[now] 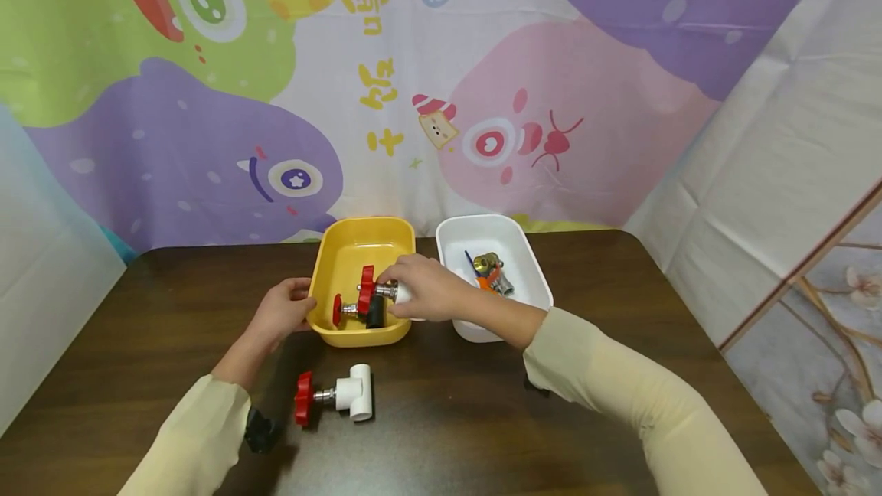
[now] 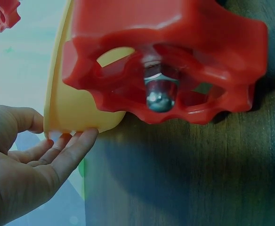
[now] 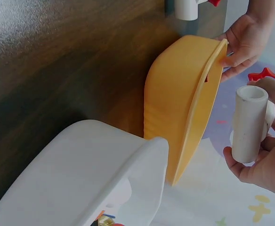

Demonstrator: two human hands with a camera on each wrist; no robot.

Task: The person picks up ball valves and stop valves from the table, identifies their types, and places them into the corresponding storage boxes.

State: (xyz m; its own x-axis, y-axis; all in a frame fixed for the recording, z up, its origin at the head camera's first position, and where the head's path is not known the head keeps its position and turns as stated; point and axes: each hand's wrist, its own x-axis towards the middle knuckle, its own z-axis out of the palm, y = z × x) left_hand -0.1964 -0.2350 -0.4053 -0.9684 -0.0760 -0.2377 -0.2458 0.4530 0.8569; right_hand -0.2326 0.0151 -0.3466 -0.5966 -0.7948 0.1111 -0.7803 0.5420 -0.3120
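Note:
My right hand (image 1: 430,289) grips a valve with a white tee-shaped plastic body (image 3: 249,125) and a red handwheel (image 1: 367,289), above the yellow bin (image 1: 361,338). Inside that bin lies another valve with a black body (image 1: 374,314) and a smaller red handwheel (image 1: 337,311). At the bin's left side, my left hand (image 1: 282,311) holds the rim, thumb at the edge and fingers against the outer wall. A second white valve (image 1: 354,393) with a red handwheel (image 1: 303,398) lies on the table in front of the bin.
To the right of the yellow bin stands a white bin (image 1: 534,282). It contains a brass fitting (image 1: 486,262), a grey metal fitting (image 1: 504,285) and something with orange and blue handles (image 1: 488,279). A printed cloth (image 1: 386,174) hangs behind the dark wooden table (image 1: 586,274).

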